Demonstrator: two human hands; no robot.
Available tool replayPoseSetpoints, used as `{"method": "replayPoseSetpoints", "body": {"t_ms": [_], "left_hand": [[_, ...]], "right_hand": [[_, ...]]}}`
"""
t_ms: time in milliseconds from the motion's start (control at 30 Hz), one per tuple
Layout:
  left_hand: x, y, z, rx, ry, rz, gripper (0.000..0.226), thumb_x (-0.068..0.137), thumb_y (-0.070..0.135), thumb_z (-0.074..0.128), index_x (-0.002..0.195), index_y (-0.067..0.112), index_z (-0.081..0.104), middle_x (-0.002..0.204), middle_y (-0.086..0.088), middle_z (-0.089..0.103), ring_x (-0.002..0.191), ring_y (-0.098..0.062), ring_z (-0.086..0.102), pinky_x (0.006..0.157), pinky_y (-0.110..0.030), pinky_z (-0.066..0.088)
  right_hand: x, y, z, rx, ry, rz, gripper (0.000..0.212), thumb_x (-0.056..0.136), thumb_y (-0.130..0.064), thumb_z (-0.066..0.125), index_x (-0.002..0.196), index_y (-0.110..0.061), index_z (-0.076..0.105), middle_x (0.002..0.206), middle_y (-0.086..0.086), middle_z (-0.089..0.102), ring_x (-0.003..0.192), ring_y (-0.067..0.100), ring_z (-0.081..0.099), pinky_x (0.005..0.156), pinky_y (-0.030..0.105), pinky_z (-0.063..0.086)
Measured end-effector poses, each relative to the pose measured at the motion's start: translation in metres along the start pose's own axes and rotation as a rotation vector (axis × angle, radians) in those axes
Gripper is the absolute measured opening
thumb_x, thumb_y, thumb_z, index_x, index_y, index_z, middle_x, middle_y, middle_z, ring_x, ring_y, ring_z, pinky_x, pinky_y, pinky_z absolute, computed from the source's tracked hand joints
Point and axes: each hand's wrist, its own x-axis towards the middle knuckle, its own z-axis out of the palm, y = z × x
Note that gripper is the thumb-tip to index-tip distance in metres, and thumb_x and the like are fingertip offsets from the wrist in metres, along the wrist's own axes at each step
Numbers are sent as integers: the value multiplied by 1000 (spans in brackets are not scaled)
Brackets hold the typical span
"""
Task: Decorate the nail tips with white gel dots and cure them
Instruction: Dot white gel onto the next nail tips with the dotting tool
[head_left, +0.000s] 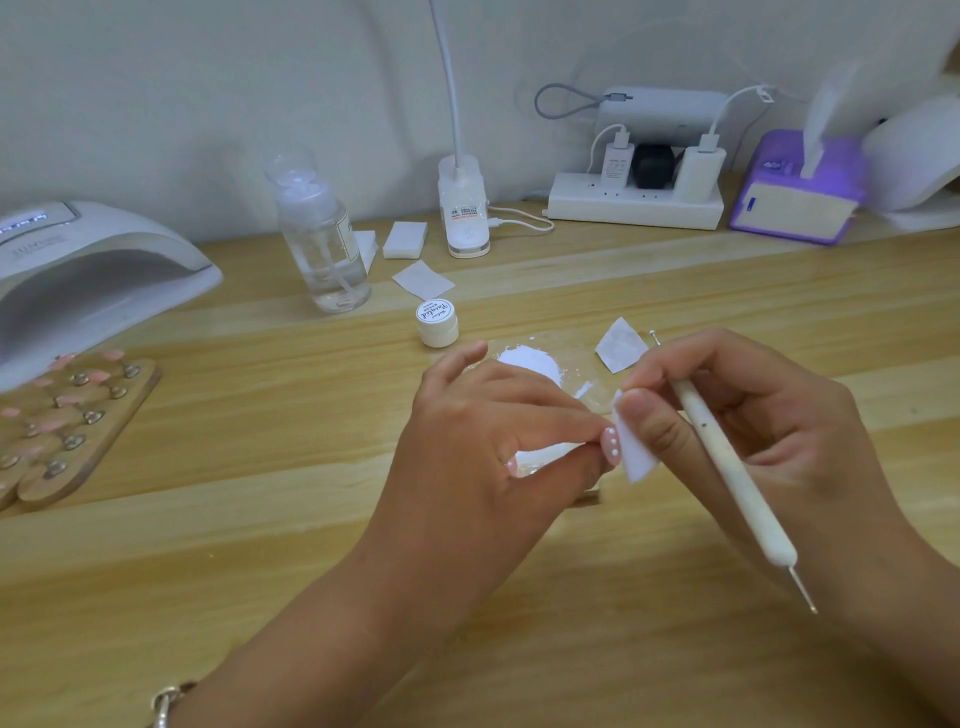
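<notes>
Three dots showing, the left grip (483, 447) is pinching the nail tip (768, 446) steady while the right grip (753, 415), at three o'clock, is pinching wipe (636, 460) and pen (727, 467), seemingly tidying.

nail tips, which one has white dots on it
The nail tip pinched in the left hand, next to the white wipe: it carries three white dots in a row. The pink tips on the wooden board at far left look plain.
</notes>
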Motion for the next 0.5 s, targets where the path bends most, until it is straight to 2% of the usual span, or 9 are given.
{"method": "replayPoseSetpoints", "body": {"t_ms": [200, 400, 500], "left_hand": [[-2, -1, 3, 35, -5, 22, 4, 78, 30, 75, 75, 32, 78, 83, 19, 73, 93, 1, 62, 111, -42, 29], [-2, -1, 5, 42, 1, 31, 3, 78, 34, 76, 78, 33, 79, 82, 21, 72, 93, 3, 61, 110, -44, 33], [-1, -1, 3, -25, 40, -16, 4, 75, 30, 78, 71, 30, 77, 82, 19, 72, 90, 0, 63, 108, -36, 33]], "right_hand": [[1, 0, 0, -11, 25, -3, 5, 88, -21, 70, 86, -22, 66, 75, -8, 68, 67, 10, 61, 69, 15, 47], [6, -2, -6, -74, 175, -10, 6, 89, -20, 68, 86, -23, 64, 77, -9, 67, 64, 1, 57, 65, 5, 41], [7, -2, -8, -52, 194, -5, 6, 90, -20, 68, 86, -21, 64, 76, -7, 68, 64, 1, 59, 64, 5, 41]]}}
